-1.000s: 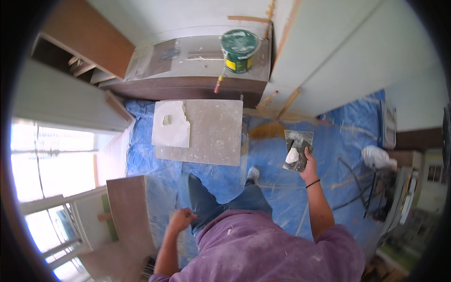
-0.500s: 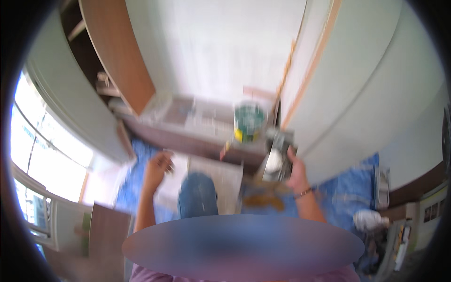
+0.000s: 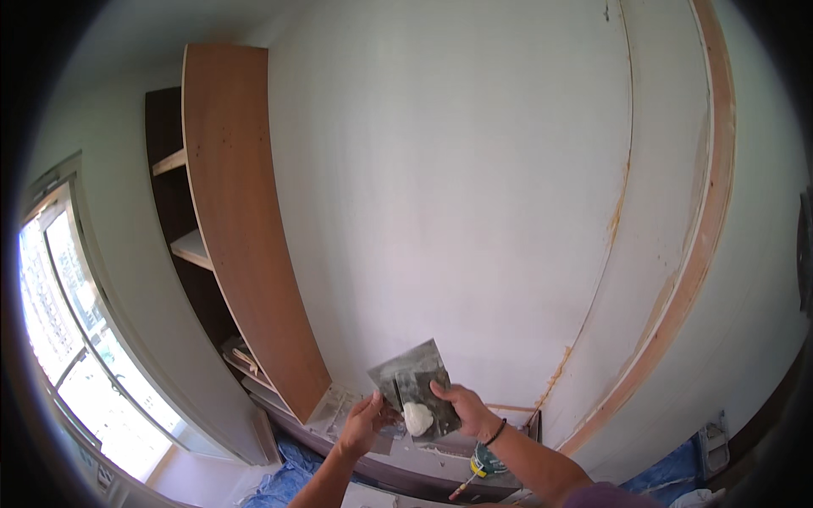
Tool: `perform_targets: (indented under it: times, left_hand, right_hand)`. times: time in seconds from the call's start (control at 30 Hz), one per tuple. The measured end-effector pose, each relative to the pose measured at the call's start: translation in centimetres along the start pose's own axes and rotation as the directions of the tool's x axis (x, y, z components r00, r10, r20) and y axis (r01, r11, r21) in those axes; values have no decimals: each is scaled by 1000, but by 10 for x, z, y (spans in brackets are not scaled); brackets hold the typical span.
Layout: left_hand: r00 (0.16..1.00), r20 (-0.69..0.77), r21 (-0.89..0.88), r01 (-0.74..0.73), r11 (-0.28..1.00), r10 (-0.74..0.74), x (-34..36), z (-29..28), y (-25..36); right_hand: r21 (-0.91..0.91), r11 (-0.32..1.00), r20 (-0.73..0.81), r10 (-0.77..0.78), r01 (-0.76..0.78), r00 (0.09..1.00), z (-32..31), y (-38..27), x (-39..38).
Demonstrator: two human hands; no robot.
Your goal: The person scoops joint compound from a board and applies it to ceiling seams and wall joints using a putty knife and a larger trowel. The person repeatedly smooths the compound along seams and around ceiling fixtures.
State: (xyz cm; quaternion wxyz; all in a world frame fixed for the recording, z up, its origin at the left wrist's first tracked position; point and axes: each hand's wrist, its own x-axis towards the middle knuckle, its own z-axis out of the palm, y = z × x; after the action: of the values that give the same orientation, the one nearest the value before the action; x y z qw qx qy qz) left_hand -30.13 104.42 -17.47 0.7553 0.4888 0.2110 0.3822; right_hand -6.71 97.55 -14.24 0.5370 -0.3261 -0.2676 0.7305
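In front of the white wall, my right hand [image 3: 461,406] grips a dark flat filling knife [image 3: 436,391], its thumb lying over the face. A white lump of filler [image 3: 417,419] sits on that blade. Beneath it and farther toward the wall shows a second, lighter grey metal blade [image 3: 402,362], partly overlapped by the dark one. My left hand [image 3: 364,423] is closed at the lower left of the blades, thumb up against the grey one's edge. Its curled fingers are partly hidden by the blade and filler.
A tall brown shelf unit [image 3: 237,195] stands left, beside a bright window [image 3: 72,313]. A green bucket [image 3: 487,461] with yellow on it sits on the low ledge below my right forearm. Blue sheeting [image 3: 292,474] covers floor. A cracked seam [image 3: 622,199] runs down the wall.
My view has tipped up from floor to wall. My hands have come together: the left, formerly apart by my knee, is now at the blades in my right hand.
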Motion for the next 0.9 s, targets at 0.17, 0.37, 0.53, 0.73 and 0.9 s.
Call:
perform_targets:
  times: [0.17,0.37,0.53,0.73,0.9]
  left_hand:
    - [992,-24,-111,118,987,-121,7,24,49]
    - [968,-168,-90,172,981,-185,10,53,97]
    - [893,-428,-55,126,990,-137,1,62,126]
    - [672,-731,-194,-33,981,-121,-31,44,142]
    - [657,-738,-8,-231,973,150,-37,41,147]
  right_hand:
    - [24,992,-123,123,-121,985,36,-35,-8]
    - [50,952,-171,305,-301,937,77,-82,-41]
    - [195,955,-225,267,-225,937,135,-127,-73]
    - [384,922,-21,52,-40,998,46,-69,-80]
    - [381,904,-214,-121,196,969,43,-67,-72]
